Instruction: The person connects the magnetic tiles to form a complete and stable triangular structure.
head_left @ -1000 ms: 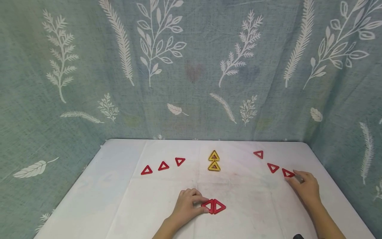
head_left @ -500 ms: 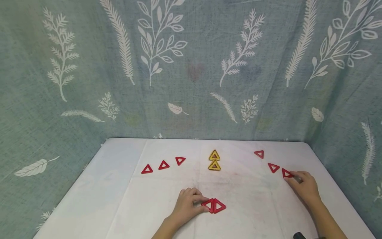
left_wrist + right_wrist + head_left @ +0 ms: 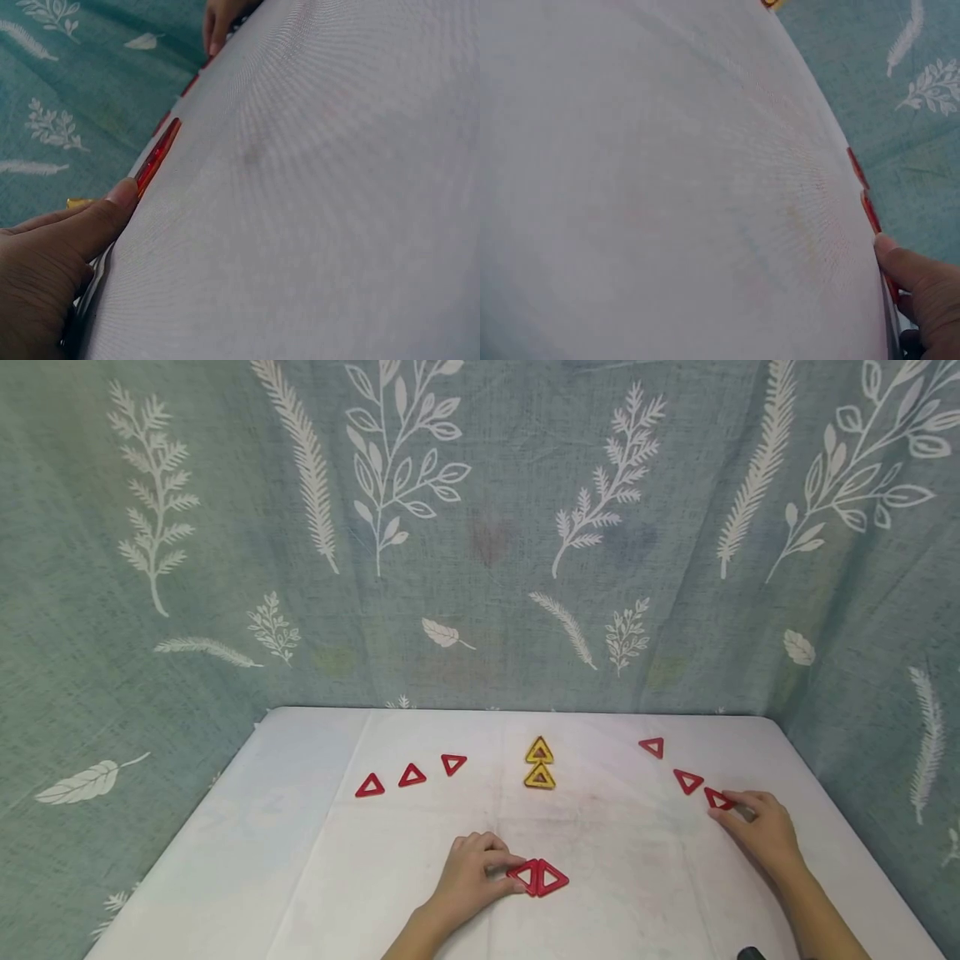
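At the front middle of the white table, my left hand pinches a red triangle tile between thumb and fingers. Its flat side lies against that of a second red triangle tile, so the pair forms a diamond. In the left wrist view the red tiles appear edge-on beyond my thumb. Over on the right, my right hand pinches another red triangle tile, its right end partly covered by fingers. Close to its upper left lies a red triangle tile, pointing toward me.
Two yellow triangle tiles, one above the other, lie at the back middle. Three loose red triangles sit back left. One red triangle lies at the back right. A patterned curtain stands behind the table.
My right hand has slid its red triangle a little left and slightly toward me, nearer the neighbouring red triangle. My left hand and its pair of tiles have stayed put.
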Available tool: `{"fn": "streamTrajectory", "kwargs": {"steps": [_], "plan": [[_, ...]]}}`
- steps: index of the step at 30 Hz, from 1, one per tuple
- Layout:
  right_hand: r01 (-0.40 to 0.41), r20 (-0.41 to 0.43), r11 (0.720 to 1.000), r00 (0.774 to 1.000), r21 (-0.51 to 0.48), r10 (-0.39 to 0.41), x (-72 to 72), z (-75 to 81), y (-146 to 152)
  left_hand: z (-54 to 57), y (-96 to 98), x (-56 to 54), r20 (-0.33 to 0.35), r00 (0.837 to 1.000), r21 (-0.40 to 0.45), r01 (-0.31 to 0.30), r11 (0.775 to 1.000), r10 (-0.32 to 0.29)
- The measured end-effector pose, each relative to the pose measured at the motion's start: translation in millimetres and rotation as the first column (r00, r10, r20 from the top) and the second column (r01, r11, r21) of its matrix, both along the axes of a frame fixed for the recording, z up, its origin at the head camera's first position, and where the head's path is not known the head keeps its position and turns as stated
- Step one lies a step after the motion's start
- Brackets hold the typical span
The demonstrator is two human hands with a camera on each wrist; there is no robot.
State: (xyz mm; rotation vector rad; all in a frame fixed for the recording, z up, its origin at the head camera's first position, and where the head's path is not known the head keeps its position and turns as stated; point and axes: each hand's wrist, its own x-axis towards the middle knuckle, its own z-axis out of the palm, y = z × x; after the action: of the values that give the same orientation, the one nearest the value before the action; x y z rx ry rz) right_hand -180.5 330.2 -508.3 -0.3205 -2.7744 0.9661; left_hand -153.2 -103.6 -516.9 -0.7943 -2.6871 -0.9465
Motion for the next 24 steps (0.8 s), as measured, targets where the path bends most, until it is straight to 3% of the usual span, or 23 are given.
{"fn": "streamTrajectory", "kwargs": {"steps": [13, 18, 24], "plan": [[-0.006, 0.015, 1.000, 1.000, -0.003, 0.006, 10.4, -0.5, -14.8, -1.2, -0.6, -0.3, -0.031, 1.000, 0.015, 0.000, 1.000, 0.000], [-0.038, -0.033, 0.999, 0.999, 0.016, 0.039, 13.0, -2.0, -18.7, -1.8, -0.1, -1.3, -0.028, 1.000, 0.014, -0.003, 1.000, 0.003], [-0.081, -0.013, 0.997, 0.997, -0.003, 0.081, 16.8, -0.9, -24.4, -2.9, 0.3, -0.5, -0.041, 0.999, 0.031, 0.006, 1.000, -0.005]]}}
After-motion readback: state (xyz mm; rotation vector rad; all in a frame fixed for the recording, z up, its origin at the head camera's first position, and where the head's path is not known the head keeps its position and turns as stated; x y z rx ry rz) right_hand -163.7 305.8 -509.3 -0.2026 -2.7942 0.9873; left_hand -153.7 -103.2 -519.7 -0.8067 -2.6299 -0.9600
